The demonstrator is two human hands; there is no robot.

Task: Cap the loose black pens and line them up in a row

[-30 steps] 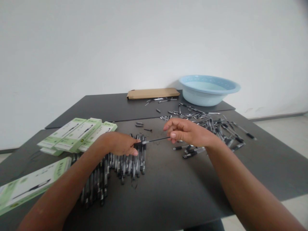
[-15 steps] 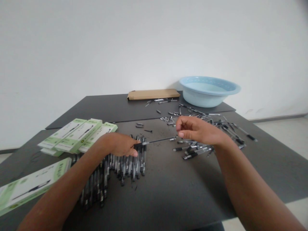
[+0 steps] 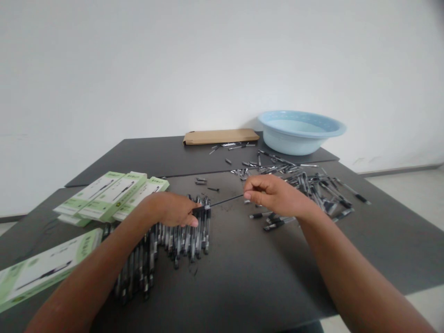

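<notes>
My left hand (image 3: 176, 210) is closed around a pen (image 3: 199, 209), its black grip showing past the fingertips. From the pen a thin dark refill (image 3: 226, 200) runs to the right, tilted slightly upward. The fingers of my right hand (image 3: 265, 192) pinch the far end of that refill, and its tip is hidden between them. Below my left hand lies a row of assembled pens (image 3: 185, 240), side by side. Loose pen parts (image 3: 277, 222) lie scattered under and behind my right hand.
White and green pen boxes (image 3: 111, 194) are stacked at the left, with another box (image 3: 48, 268) nearer me. A flat brown cardboard box (image 3: 221, 136) lies at the back beside a light blue basin (image 3: 294, 143). Small black tips (image 3: 201, 180) lie mid-table.
My right hand has moved left and slightly down, its fingers now at the refill's end. Less of the refill shows between my hands. My left hand has stayed in place.
</notes>
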